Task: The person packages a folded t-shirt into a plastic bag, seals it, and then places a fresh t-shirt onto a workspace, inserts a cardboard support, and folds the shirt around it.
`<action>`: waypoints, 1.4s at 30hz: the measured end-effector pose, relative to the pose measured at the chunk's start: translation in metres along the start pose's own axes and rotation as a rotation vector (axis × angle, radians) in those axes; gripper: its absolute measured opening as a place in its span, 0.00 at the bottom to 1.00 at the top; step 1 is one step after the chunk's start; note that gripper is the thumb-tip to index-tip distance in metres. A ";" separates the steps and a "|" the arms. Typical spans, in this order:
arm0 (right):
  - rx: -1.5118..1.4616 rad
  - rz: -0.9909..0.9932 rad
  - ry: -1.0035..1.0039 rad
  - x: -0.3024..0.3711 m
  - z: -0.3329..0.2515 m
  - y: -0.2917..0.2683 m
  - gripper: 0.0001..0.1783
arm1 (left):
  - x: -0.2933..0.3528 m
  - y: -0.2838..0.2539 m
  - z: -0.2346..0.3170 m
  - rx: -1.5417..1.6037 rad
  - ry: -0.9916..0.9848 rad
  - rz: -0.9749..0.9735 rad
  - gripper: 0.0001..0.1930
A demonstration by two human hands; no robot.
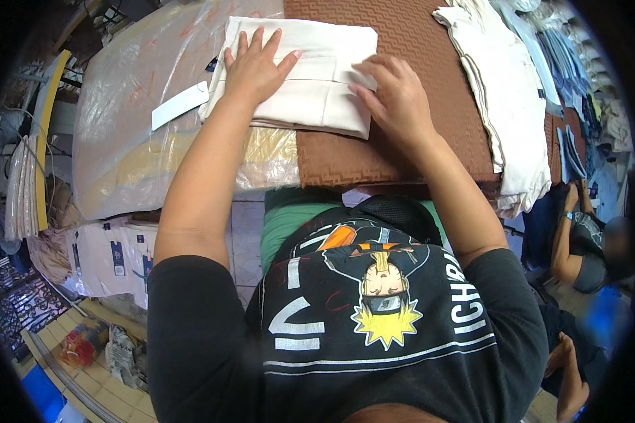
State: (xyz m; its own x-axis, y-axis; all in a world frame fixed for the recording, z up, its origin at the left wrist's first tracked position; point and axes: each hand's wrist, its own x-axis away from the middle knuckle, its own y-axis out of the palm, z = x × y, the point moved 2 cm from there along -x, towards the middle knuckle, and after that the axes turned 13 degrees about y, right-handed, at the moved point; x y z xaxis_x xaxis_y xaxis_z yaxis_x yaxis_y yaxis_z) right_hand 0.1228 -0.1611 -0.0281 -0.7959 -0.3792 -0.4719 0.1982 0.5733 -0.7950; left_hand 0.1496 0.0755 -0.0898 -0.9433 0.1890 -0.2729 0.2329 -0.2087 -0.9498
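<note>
A folded cream garment [310, 84] with seams across it lies where a plastic-covered surface meets a brown patterned cloth. My left hand [255, 68] rests flat on its upper left part, fingers spread. At the garment's right edge is my right hand [394, 92], its fingers loosely bent and the thumb apart, with nothing seen in it. Whether its fingertips touch the fabric I cannot tell. A blank-looking white tag [180, 106] sticks out from the garment's left side, over the plastic.
Clear plastic [141, 84] covers the table's left half, brown cloth [416, 28] the right. Several cream garments [501, 92] lie along the right side, blue ones [561, 60] beyond. Tagged garments [106, 257] sit lower left. Other people's arms [568, 247] show at right.
</note>
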 end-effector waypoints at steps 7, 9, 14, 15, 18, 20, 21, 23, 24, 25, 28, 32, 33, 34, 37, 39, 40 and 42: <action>0.283 -0.139 0.051 -0.033 -0.022 0.072 0.30 | -0.001 -0.010 0.008 -0.117 -0.132 -0.061 0.34; 0.295 -0.154 0.070 -0.027 -0.026 0.080 0.30 | -0.008 -0.013 0.016 -0.091 -0.043 -0.007 0.32; 0.345 -0.163 0.078 -0.024 -0.030 0.075 0.29 | -0.011 -0.004 0.018 0.131 0.136 0.023 0.28; 0.330 -0.151 0.068 -0.024 -0.033 0.075 0.29 | -0.008 -0.003 0.007 0.103 0.105 0.030 0.28; 0.352 -0.152 0.054 -0.026 -0.035 0.076 0.29 | -0.001 0.003 -0.018 0.045 0.049 0.035 0.28; 0.331 -0.193 0.068 -0.032 -0.040 0.076 0.29 | 0.000 0.003 -0.019 0.052 0.051 0.055 0.27; 0.321 -0.213 0.075 -0.035 -0.042 0.077 0.28 | 0.001 0.003 -0.019 0.056 0.052 0.065 0.26; 0.231 -0.205 0.025 -0.047 -0.051 0.087 0.27 | 0.002 -0.002 -0.018 0.024 0.062 0.008 0.26; 0.194 -0.184 -0.014 -0.054 -0.058 0.090 0.27 | 0.002 -0.003 -0.018 0.008 0.068 -0.021 0.27; 0.153 -0.162 -0.059 -0.061 -0.067 0.094 0.27 | 0.002 -0.004 -0.020 0.019 0.072 -0.012 0.27; 0.144 -0.145 -0.071 -0.076 -0.078 0.108 0.27 | 0.001 0.001 -0.022 -0.012 0.075 -0.027 0.27; 0.056 -0.190 0.002 -0.074 -0.079 0.128 0.29 | 0.003 0.000 -0.024 0.039 0.111 -0.043 0.27; 0.045 -0.201 0.028 -0.070 -0.076 0.134 0.31 | 0.001 0.003 -0.034 0.156 0.130 -0.002 0.26; 0.032 -0.217 0.048 -0.069 -0.075 0.138 0.32 | 0.001 0.005 -0.043 0.271 0.140 0.042 0.25; 0.275 -0.179 -0.053 -0.063 -0.073 0.143 0.37 | 0.024 -0.018 -0.080 0.102 0.162 0.107 0.20; 0.285 -0.170 -0.051 -0.063 -0.077 0.143 0.39 | 0.052 -0.047 -0.106 0.283 0.005 0.373 0.15; 0.295 -0.168 -0.045 -0.062 -0.076 0.143 0.39 | 0.068 -0.072 -0.104 0.296 -0.166 0.379 0.15; 0.306 -0.168 -0.042 -0.062 -0.077 0.142 0.39 | 0.103 -0.100 -0.087 0.358 -0.451 0.326 0.15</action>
State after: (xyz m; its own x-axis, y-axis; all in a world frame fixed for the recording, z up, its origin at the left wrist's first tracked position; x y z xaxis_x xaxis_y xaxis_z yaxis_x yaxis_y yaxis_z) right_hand 0.1561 -0.0007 -0.0823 -0.8087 -0.4833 -0.3352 0.2339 0.2588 -0.9372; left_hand 0.0499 0.1993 -0.0364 -0.8625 -0.3418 -0.3731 0.5036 -0.5084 -0.6985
